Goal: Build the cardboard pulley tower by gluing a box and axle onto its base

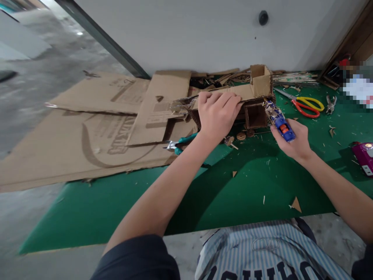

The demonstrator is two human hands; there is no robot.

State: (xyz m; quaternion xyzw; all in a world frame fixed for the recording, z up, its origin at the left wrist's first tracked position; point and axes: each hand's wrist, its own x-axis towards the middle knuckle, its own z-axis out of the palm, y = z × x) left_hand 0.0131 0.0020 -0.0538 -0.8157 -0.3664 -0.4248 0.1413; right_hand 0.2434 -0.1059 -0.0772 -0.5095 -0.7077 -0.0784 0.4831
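A small cardboard construction [246, 93] with a square open box part at its right end sits at the back of the green table. My left hand [217, 114] is closed over its upper panel, fingers curled on the far edge. My right hand [295, 140] grips a blue glue gun [281, 122] with an orange part on its body. Pale strands cling to its front end, which is at the construction's right side; whether it touches cannot be made out. Below the construction lie small round wooden discs [241, 136]. Teal-handled pliers [182, 143] lie left of my left forearm.
Large flat cardboard sheets [96, 136] cover the table's left side. Right of the construction are red-and-yellow scissors [309, 107], small metal pliers [330, 104] and a purple device with sockets [364, 157]. Cardboard scraps [296, 204] dot the green table [233, 198]. A white wall [204, 35] stands behind.
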